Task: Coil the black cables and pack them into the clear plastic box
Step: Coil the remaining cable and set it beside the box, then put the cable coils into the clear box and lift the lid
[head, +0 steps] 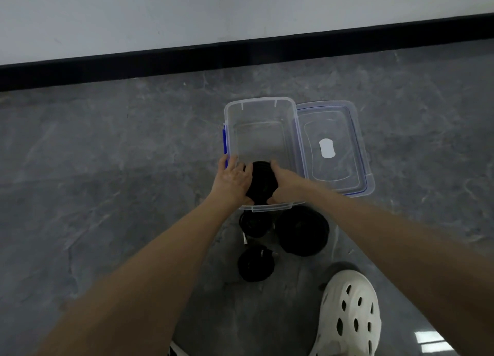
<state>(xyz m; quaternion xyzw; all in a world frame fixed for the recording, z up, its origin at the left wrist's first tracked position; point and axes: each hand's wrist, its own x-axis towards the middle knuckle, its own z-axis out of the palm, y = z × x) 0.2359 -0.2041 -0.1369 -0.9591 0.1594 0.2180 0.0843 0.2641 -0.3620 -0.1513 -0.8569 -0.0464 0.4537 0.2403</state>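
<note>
1. Head view: a white clog (347, 313) on the floor (107, 195), three coiled black cables (303, 231) just beyond
2. Left hand (234, 177) and right hand (284, 180) grip a fourth coil (262, 180), fingers curled round it, at the clear box's (259, 101) near end
3. Its lid (334, 147) lies beside it, right

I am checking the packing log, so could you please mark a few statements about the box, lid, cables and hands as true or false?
1. The left hand and right hand both hold one coiled cable at the near end of the box. True.
2. The lid is clipped onto the box. False: the lid lies on the floor, right of the box.
3. Three spare cables lie coiled on the floor outside the box. True.
4. The far half of the box is full of cables. False: no cable shows there.
5. The shoe is black. False: the shoe is white.
</note>
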